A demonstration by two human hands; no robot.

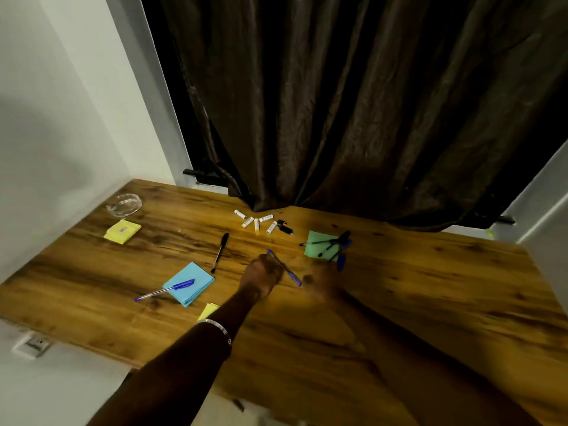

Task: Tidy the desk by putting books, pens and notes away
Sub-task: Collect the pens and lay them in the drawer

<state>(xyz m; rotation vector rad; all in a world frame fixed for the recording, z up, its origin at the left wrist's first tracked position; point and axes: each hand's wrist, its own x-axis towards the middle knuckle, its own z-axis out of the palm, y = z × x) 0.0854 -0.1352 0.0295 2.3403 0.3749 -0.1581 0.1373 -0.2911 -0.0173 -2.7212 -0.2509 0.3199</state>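
Left hand (263, 273) is out over the middle of the surface (430, 302), fingers curled round a blue pen (284, 268); the pen sticks out past the knuckles toward the right. Bracelet (218, 329) on that forearm. Right hand (319, 282) just beside it is badly motion-blurred, can't tell how its fingers lie or whether it holds anything.

Rest of the task stuff on the surface:
- black pen (220, 253) left of the left hand, lying loose
- blue note pad (189, 284) toward the near left edge, second blue pen (164, 290) lying across it and overhanging to the left
- yellow note pad (122, 231) near the far left corner, glass dish (124, 205) just behind it
- yellow note (208, 311) partly hidden under the left forearm
- green note pad (319, 244) right of centre, a bunch of pens (333, 245) piled on it
- white batteries (255, 221) and a small black object (284, 227) at the far edge by the curtain (338, 103)
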